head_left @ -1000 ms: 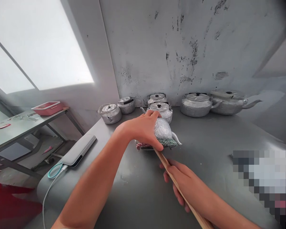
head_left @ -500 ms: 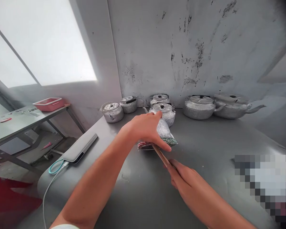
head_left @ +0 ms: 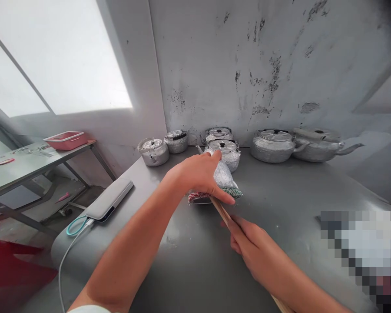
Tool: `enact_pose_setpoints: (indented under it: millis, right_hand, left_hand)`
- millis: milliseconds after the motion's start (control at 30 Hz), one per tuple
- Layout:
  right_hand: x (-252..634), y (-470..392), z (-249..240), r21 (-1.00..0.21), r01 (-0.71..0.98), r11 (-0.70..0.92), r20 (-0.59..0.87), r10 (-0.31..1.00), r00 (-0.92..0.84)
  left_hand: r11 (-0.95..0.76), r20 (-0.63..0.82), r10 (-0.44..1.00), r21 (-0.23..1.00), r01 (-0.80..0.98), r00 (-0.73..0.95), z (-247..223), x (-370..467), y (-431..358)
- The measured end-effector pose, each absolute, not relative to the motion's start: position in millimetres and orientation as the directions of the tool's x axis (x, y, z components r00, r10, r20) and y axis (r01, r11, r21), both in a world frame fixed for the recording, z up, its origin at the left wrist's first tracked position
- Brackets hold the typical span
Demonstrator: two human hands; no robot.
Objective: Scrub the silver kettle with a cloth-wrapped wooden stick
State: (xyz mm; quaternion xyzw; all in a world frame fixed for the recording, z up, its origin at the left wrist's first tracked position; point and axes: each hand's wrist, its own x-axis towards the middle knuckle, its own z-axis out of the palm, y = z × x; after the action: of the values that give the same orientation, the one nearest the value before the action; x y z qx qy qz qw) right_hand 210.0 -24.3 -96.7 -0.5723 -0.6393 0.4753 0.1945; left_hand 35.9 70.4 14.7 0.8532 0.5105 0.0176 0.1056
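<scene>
My left hand (head_left: 197,174) curves over a crinkled silver piece (head_left: 223,174) with a red and green cord-like edge, its thumb spread along the near side. The hand hides much of this piece, and its exact kind I cannot make out. In my right hand (head_left: 250,237) is a wooden stick (head_left: 220,210), gripped with wrapped fingers. The stick's upper end meets the edge of the silver piece by my left thumb; its lower end shows under my right forearm. Just behind stands a silver kettle (head_left: 224,149) with a dark lid knob.
More silver kettles (head_left: 273,148) line the back of the grey table (head_left: 182,269) by the wall. A grey power bank (head_left: 111,200) with a cable lies left. A side table holds a pink basket (head_left: 67,142); a red stool (head_left: 16,269) stands below. The right front is pixelated.
My right hand has shifted slightly along the stick, and the stick's lower end now shows below my forearm. My left hand stays nearly in place on the silver piece.
</scene>
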Motion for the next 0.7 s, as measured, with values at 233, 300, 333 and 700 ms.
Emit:
enact_pose_setpoints:
  millis: [233, 300, 333, 700]
  right_hand:
    - [211.3, -25.9, -100.1, -0.847, 0.511, -0.145, -0.310, 0.916, -0.254]
    - [210.8, -26.1, -100.2, -0.852, 0.505, -0.139, -0.300, 0.920, -0.254]
    - [210.4, -26.2, -100.1, -0.845, 0.518, -0.133, -0.302, 0.918, -0.257]
    - [207.5, -29.5, -96.7, -0.865, 0.471, -0.173, -0.324, 0.910, -0.261]
  left_hand:
    - [-0.453, -0.076, 0.875, 0.219, 0.864, 0.478, 14.5, 33.7, 71.2]
    - [-0.455, -0.082, 0.873, 0.220, 0.863, 0.481, 14.6, 33.5, 71.5]
    - [-0.454, -0.085, 0.873, 0.221, 0.863, 0.481, 14.8, 33.5, 71.6]
    - [-0.437, -0.116, 0.877, 0.210, 0.875, 0.466, 17.6, 34.3, 68.3]
